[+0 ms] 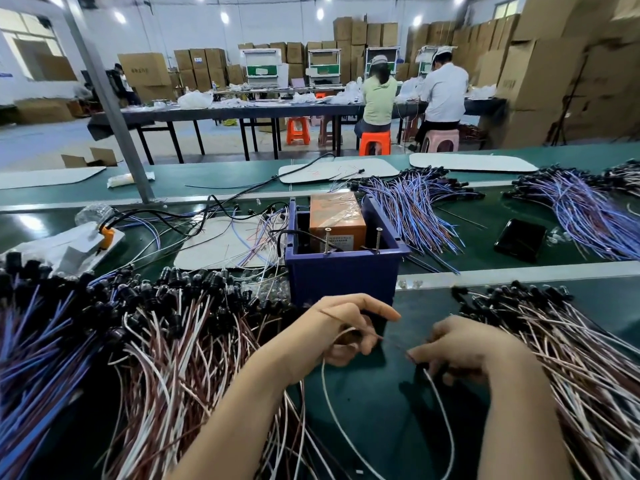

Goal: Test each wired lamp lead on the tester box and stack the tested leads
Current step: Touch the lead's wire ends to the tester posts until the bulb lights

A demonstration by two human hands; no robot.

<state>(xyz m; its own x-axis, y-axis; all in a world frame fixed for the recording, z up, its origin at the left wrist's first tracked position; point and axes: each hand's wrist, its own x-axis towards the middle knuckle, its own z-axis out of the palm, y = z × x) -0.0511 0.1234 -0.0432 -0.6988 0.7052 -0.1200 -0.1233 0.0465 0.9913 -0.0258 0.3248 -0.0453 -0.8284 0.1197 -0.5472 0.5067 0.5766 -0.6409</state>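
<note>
The tester box (341,271) is a blue plastic bin holding an orange unit (334,216), with two screws standing at its near rim. Just in front of it my left hand (346,327) grips a lamp lead by its dark socket end. My right hand (457,348) pinches the other end of a white lead wire (349,441) that loops down between both hands. A large heap of brown-and-white leads (180,344) lies to the left. Another stack of leads (571,344) lies to the right.
Blue-and-purple lead bundles lie at far left (31,355) and beyond the box (419,206). A black phone (520,240) rests right of the box. Black cables and white boards cover the green bench (377,403). Two people sit at a far table.
</note>
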